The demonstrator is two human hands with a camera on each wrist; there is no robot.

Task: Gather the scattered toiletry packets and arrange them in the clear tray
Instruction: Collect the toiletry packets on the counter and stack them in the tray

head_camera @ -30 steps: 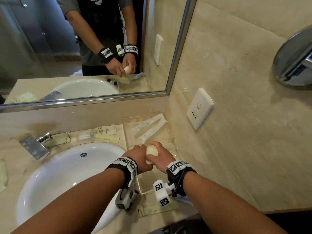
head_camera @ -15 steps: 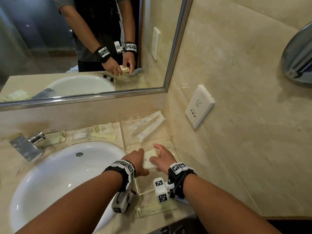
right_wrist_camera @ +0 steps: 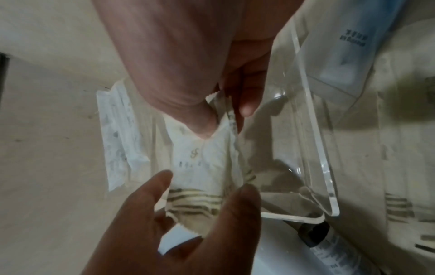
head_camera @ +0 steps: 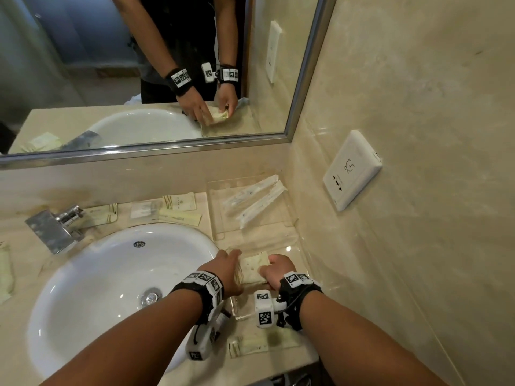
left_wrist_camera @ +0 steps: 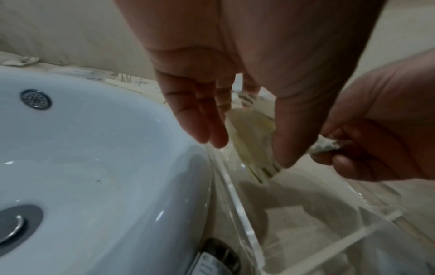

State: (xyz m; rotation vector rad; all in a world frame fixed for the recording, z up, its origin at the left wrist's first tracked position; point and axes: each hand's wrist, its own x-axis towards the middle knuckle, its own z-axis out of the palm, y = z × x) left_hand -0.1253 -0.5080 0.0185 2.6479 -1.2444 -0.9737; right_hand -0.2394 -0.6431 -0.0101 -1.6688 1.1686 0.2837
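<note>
Both hands hold one cream toiletry packet (head_camera: 254,267) with striped ends, low over the near part of the clear tray (head_camera: 215,234). My left hand (head_camera: 236,264) grips its left end, thumb on one face and fingers on the other. My right hand (head_camera: 267,271) pinches the right end. In the right wrist view the packet (right_wrist_camera: 202,161) hangs between both hands beside the tray wall (right_wrist_camera: 315,148). In the left wrist view the packet (left_wrist_camera: 252,141) shows edge-on. Two long white packets (head_camera: 256,201) lie in the tray's far part.
Several loose packets (head_camera: 179,203) lie behind the white sink (head_camera: 92,280), one by the chrome tap (head_camera: 55,229). Another packet (head_camera: 249,345) lies at the counter's front edge and one (head_camera: 5,274) at far left. The wall with a socket (head_camera: 352,169) is close on the right.
Both hands have come down and toward me with the packet, from above the tray's middle to low over its near part. The packet now lies flatter.
</note>
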